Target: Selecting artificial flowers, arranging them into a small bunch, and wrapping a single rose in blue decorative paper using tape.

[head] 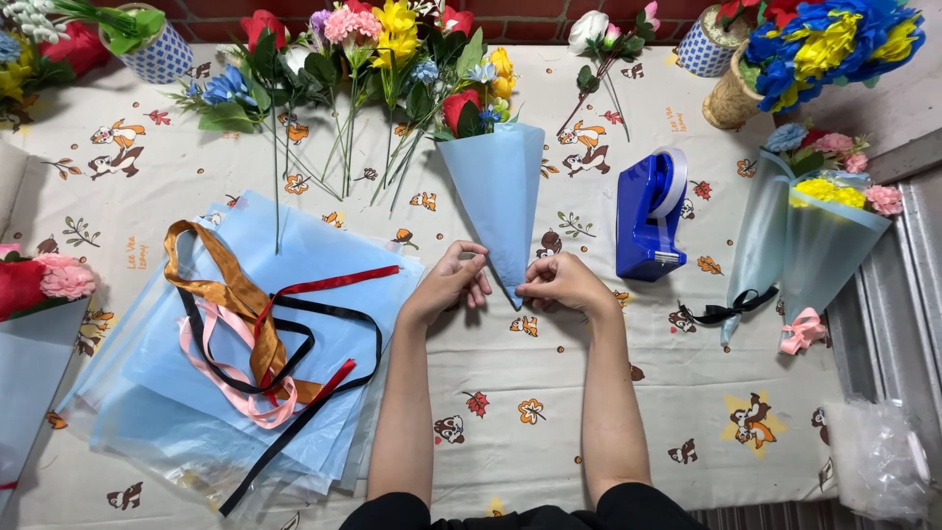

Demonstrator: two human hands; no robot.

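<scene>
The cone (498, 191) of pale blue paper lies at the centre of the table (589, 393), wide mouth toward 12 o'clock and tip toward 6 o'clock, with a red flower (461, 110) and green leaves showing at its mouth. Both hands meet at the tip. The left hand (446, 285) sits at 9 o'clock of the tip, fingers curled, thumb and fingertips touching the paper's lower left edge. The right hand (561, 285) sits at 3 o'clock of the tip, fingers folded in and pinching the point of the cone.

At 3 o'clock of the cone, just beside it, stands a blue tape dispenser (650, 216). At 12 o'clock loose flowers (373, 59) in red, pink, yellow and blue lie in a row along the far edge. At 8 o'clock of the hands is a stack of blue sheets (196, 393), with ribbons (260, 334) in gold, pink, red and black tangled on top. At 3 o'clock, well apart, lie two finished bouquets (814, 236) in blue paper, one tied with a black bow, the other with a pink one. Another bouquet (34, 294) shows at 9 o'clock, cut by the frame edge. A basket of blue and yellow flowers (824, 49) stands at 2 o'clock
</scene>
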